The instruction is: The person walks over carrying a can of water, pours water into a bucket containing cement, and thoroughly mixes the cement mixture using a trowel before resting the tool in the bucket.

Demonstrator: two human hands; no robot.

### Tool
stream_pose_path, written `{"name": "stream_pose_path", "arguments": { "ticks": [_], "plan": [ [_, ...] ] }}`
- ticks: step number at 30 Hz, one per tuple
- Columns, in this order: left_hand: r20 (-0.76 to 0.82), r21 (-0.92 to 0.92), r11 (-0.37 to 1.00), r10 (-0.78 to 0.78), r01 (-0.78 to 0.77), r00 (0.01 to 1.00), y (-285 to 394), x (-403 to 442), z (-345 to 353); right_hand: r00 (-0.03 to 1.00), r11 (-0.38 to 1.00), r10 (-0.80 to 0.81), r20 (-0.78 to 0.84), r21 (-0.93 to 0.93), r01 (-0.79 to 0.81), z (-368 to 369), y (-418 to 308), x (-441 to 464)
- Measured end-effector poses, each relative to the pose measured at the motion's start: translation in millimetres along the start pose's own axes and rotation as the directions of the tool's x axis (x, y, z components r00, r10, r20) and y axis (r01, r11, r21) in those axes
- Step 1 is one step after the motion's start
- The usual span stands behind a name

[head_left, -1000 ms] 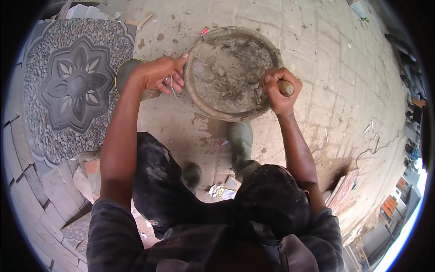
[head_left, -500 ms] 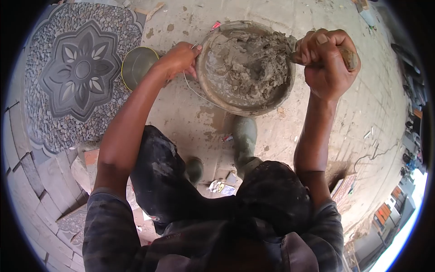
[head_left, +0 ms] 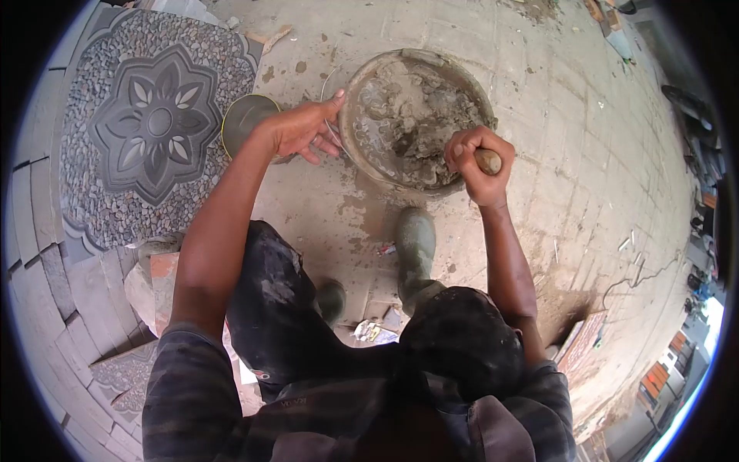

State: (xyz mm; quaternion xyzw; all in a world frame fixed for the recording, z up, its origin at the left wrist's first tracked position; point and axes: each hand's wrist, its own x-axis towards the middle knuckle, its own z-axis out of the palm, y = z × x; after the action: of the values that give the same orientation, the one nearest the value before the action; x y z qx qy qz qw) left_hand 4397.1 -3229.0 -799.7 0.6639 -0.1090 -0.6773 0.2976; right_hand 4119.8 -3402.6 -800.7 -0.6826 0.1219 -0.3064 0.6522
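A round bucket [head_left: 359, 156] of wet grey mortar [head_left: 412, 96] stands on the floor in front of me. My right hand [head_left: 479, 171] is wrapped round the wooden handle of a trowel [head_left: 489, 160] at the bucket's right side. The trowel's blade is hidden by the hand and the mortar. At the left rim, my left hand [head_left: 306, 131] has its fingers spread, with the thumb close to the rim and the bucket's thin wire handle [head_left: 327, 81] beside it. Whether the fingertips touch the bucket I cannot tell.
Left of the bucket is a yellow-rimmed container [head_left: 242, 115], partly behind my left forearm. A pebbled tile with a flower relief [head_left: 159, 119] lies farther left. Stacked grey tiles [head_left: 38, 219] line the left edge. My boots [head_left: 416, 239] stand just below the bucket.
My right hand has moved left and toward me with the trowel, closer over the mortar. The left hand's fingers have spread at the rim. The view has shifted slightly.
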Motion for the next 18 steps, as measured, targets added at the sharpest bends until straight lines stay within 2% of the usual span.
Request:
{"name": "stream_pose_path", "arguments": {
  "ticks": [1, 2, 5, 6, 8, 9, 11, 14, 17, 18],
  "plan": [
    [-0.001, 0.010, 1.000, -0.014, 0.014, 1.000, -13, 1, 9, 0.999, 0.995, 0.012, -0.035, 0.103, -0.008, 0, -26, 4],
    [0.000, 0.015, 1.000, -0.022, 0.022, 1.000, -24, 4, 16, 1.000, 0.991, -0.029, -0.010, 0.130, 0.030, -2, -43, 13],
    [0.036, -0.022, 0.995, 0.095, -0.094, 0.995, -32, 13, 13, 0.993, 0.970, -0.113, 0.041, 0.221, 0.101, 10, -58, 46],
    [-0.020, -0.055, 0.991, 0.123, -0.124, 0.992, -32, 12, 17, 0.989, 0.960, -0.140, 0.053, 0.252, 0.123, 16, -55, 60],
    [-0.134, -0.108, 0.978, 0.162, -0.177, 0.978, -29, 12, 28, 0.999, 0.988, -0.003, 0.049, 0.152, -0.005, 33, -24, 77],
    [-0.205, -0.043, 0.986, 0.151, -0.162, 0.967, -29, 14, 31, 0.997, 0.992, 0.072, 0.034, 0.106, -0.076, 40, -2, 80],
    [-0.335, 0.088, 0.990, 0.136, -0.113, 0.932, -26, 24, 33, 0.995, 0.984, 0.052, 0.082, -0.174, -0.037, 44, 45, 78],
    [-0.601, 0.109, 0.966, 0.253, -0.236, 0.758, -24, 47, 47, 0.989, 0.978, -0.037, 0.142, -0.200, 0.065, 49, 59, 51],
    [-0.681, 0.211, 0.940, 0.337, -0.267, 0.650, -12, 62, 39, 0.985, 0.963, 0.005, 0.171, -0.267, 0.042, 43, 55, 27],
    [-0.684, 0.227, 0.940, 0.340, -0.255, 0.645, -9, 65, 36, 0.991, 0.973, -0.003, 0.134, -0.227, 0.033, 40, 51, 23]
  ]
}}
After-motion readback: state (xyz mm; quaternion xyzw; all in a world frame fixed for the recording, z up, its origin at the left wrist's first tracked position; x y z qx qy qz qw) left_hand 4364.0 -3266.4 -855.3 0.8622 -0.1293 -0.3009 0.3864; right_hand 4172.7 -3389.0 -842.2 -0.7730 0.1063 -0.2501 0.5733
